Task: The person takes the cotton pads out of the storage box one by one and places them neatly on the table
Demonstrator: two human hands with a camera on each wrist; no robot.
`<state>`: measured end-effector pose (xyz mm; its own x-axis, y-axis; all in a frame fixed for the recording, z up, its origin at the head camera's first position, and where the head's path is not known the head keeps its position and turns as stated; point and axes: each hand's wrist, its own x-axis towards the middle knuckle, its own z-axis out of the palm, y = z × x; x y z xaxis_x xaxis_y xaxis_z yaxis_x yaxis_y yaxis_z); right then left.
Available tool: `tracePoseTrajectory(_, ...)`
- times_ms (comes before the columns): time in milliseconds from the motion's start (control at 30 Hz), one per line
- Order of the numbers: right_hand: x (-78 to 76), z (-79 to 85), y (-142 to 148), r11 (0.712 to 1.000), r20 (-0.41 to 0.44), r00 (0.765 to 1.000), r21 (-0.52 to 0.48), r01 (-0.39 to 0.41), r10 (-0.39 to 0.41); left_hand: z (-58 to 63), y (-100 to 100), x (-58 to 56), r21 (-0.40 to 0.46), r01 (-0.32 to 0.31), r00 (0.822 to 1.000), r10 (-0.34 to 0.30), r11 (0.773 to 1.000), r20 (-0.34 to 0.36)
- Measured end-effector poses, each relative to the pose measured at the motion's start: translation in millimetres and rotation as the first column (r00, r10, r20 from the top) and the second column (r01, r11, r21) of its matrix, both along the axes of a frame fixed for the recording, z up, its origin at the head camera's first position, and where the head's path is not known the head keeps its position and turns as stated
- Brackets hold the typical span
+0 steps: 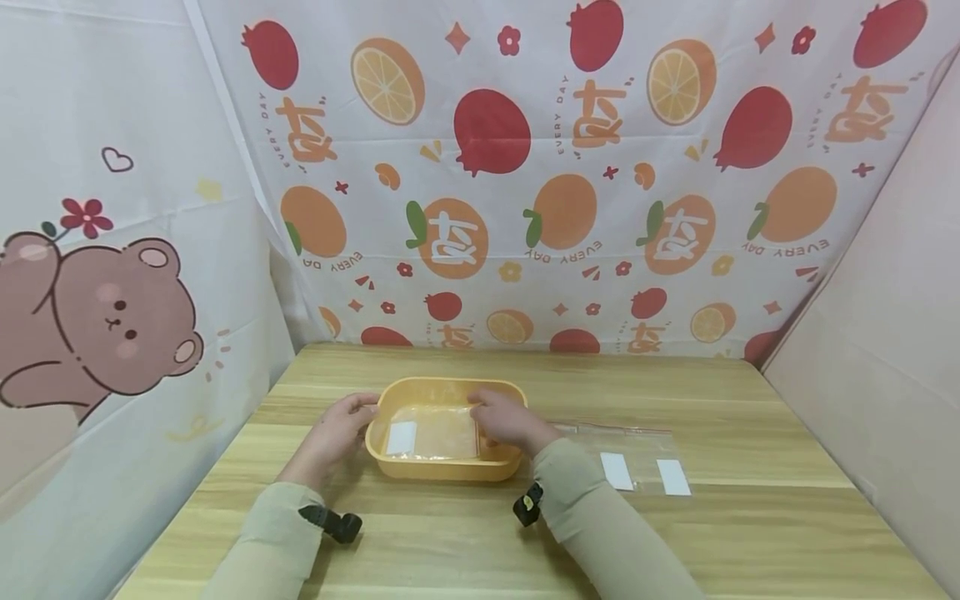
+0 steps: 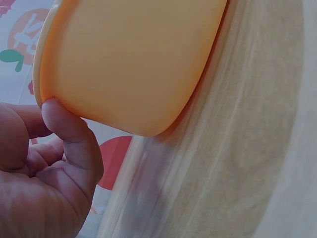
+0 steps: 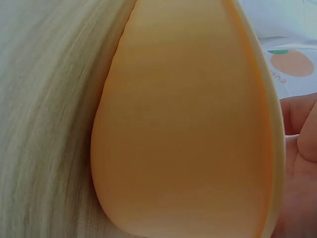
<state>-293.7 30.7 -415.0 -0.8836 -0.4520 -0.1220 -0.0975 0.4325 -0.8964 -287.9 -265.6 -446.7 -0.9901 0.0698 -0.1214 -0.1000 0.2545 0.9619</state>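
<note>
A yellow plastic basket (image 1: pixel 450 472) stands on the wooden table, with a clear zip bag (image 1: pixel 442 429) bearing a white label lying inside it. At the basket's left end my left hand (image 1: pixel 347 425) grips the rim; in the left wrist view its thumb (image 2: pixel 62 116) presses the outer wall just under the rim. My right hand (image 1: pixel 510 419) reaches over the right end into the basket, fingertips right at the bag's upper right corner. In the right wrist view the basket wall (image 3: pixel 183 129) hides those fingertips, and I cannot tell whether they pinch the bag.
To the right of the basket, clear zip bags (image 1: pixel 643 454) with white labels lie flat on the wooden table (image 1: pixel 450 542), partly behind the right forearm. A fruit-printed cloth (image 1: pixel 487 208) hangs behind the table, a bear-printed one (image 1: pixel 150 275) at the left.
</note>
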Motion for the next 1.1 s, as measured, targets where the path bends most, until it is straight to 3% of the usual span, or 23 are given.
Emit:
tracePoseTrajectory(233, -2.7, -1.9, -2, 0.999, 0.044, 0.998, -0.029, 0.042, -0.041, -0.7, 0, -0.1, -0.004, -0.001, 1.000, 0.001, 1.000, -0.018)
tracePoseTrajectory(567, -2.1, -0.7, -5, 0.996, 0.040, 0.995, -0.032, 0.087, -0.086, 0.0, 0, 1.9, -0.024, 0.002, 1.000, -0.003, 1.000, -0.022)
tracePoseTrajectory(1100, -5.7, -10.9, -10, 0.972, 0.088, 0.982, -0.156, 0.176, -0.164, -0.2, 0, 2.2, -0.001, 0.002, 1.000, -0.002, 1.000, -0.014)
